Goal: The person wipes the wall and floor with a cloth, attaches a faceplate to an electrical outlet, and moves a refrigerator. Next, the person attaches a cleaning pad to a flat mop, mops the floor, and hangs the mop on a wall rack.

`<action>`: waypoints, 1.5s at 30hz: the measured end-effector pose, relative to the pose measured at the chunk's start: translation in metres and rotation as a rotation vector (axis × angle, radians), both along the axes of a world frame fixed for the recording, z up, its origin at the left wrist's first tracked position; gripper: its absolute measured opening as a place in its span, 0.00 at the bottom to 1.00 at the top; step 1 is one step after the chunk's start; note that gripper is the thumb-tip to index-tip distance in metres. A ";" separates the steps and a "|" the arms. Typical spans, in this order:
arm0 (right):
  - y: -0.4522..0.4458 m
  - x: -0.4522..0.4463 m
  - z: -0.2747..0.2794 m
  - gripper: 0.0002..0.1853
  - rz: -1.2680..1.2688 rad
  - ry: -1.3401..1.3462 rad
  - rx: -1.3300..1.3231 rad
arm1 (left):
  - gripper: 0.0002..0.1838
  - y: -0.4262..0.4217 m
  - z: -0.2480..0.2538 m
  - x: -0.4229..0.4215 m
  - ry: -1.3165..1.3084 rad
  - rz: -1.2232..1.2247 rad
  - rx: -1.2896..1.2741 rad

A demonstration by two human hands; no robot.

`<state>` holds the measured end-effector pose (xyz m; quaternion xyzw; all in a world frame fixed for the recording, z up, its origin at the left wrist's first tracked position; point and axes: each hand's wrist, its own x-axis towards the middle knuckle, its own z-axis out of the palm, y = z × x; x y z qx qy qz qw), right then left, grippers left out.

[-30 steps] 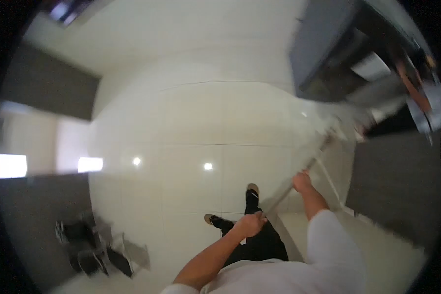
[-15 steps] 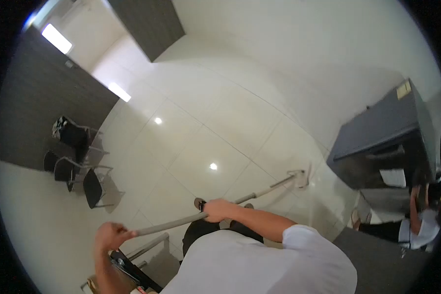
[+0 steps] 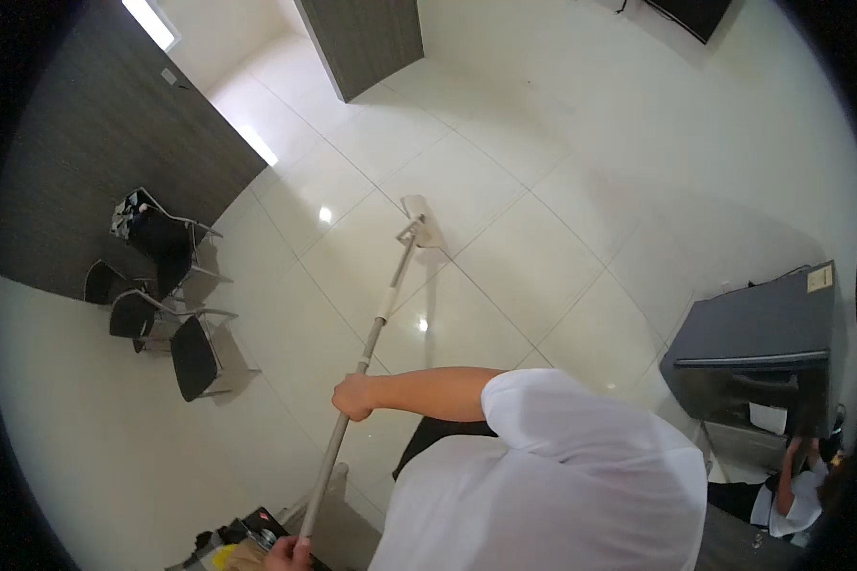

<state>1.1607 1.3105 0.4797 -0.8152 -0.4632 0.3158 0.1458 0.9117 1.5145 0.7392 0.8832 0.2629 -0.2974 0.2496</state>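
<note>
A long mop pole (image 3: 383,309) slants from the lower left up to a pale flat mop head (image 3: 424,225), which rests on the shiny tiled floor (image 3: 486,314). Fingers of my right hand (image 3: 354,396) are wrapped round the middle of the pole. Lower down, at the bottom edge, my left hand (image 3: 288,554) grips the pole near its end. Beside the left hand lie dark, yellow and brown items (image 3: 230,552), too cut off to make out fully.
Black chairs (image 3: 195,357) stand along the left wall. A dark grey cabinet (image 3: 757,328) is at the right, with a person (image 3: 798,500) in a white top beside it. Dark wood panels (image 3: 371,43) flank a doorway at the upper left.
The mop head has swung from the right to the upper middle of the floor, and the pole is steeper. Both hands still hold it. The view has turned.
</note>
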 end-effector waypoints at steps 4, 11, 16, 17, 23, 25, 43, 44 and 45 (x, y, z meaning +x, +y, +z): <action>0.008 0.094 -0.077 0.06 -0.054 -0.173 -0.015 | 0.21 -0.008 -0.092 0.083 -0.137 -0.232 0.198; -0.026 0.108 -0.147 0.04 -0.159 -0.165 -0.027 | 0.21 -0.061 -0.170 0.096 -0.102 -0.234 0.240; -0.071 0.127 -0.147 0.03 -0.222 -0.007 0.164 | 0.25 -0.067 -0.140 0.144 -0.054 -0.553 0.170; -0.082 0.130 -0.143 0.04 -0.343 -0.048 0.280 | 0.28 -0.089 -0.104 0.186 0.231 -0.420 0.153; -0.181 0.163 -0.103 0.07 -0.966 0.019 0.546 | 0.24 -0.187 -0.003 0.432 0.581 -0.826 0.373; -0.219 0.148 -0.113 0.11 -1.214 0.013 0.506 | 0.26 -0.210 -0.027 0.476 0.564 -1.044 0.313; -0.451 -0.011 -0.045 0.09 -0.850 0.081 0.173 | 0.18 -0.344 -0.030 0.264 -0.024 -0.799 0.072; -0.446 -0.040 -0.032 0.10 -0.785 0.088 0.287 | 0.18 -0.349 -0.002 0.202 -0.053 -0.707 0.123; -0.471 -0.078 -0.034 0.10 -0.718 0.061 0.308 | 0.18 -0.391 0.015 0.142 -0.051 -0.688 0.150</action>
